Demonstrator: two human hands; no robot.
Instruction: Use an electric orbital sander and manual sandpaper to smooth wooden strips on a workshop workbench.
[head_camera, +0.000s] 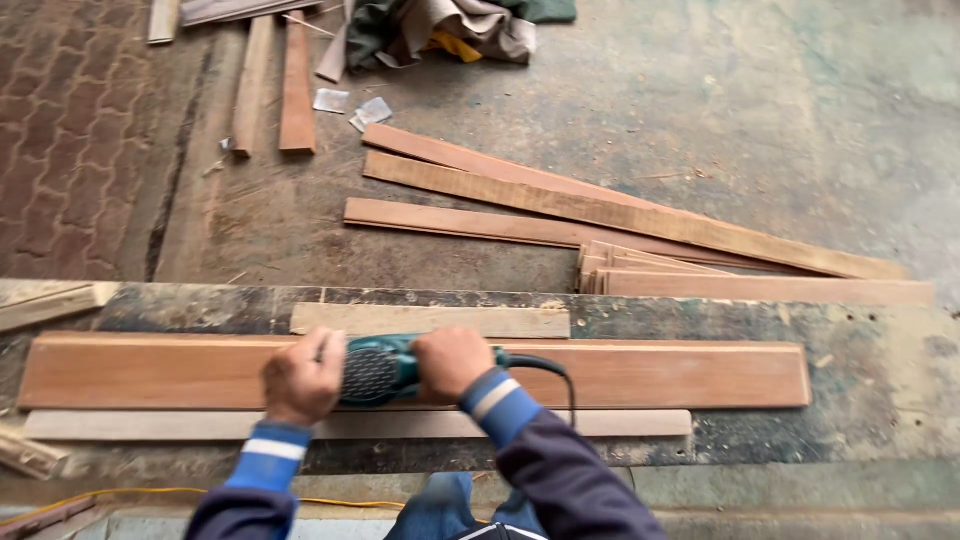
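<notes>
A teal power sander (385, 368) is gripped by the left hand (303, 377) and right hand (452, 362), fingers apparently wrapped around it, atop a reddish plank (650, 375) on the workbench (880, 350).

The worn, dark counter (880, 370) runs across the view from nine to three o'clock. A long reddish-brown wooden plank (680, 375) lies directly on it, along its length. Just beside this plank, at twelve o'clock, is a short pale wooden strip (430, 320); at six o'clock lies a long pale grey wooden strip (620, 423). At nine o'clock, pale wood offcuts (40, 305) rest on the counter's end.
</notes>
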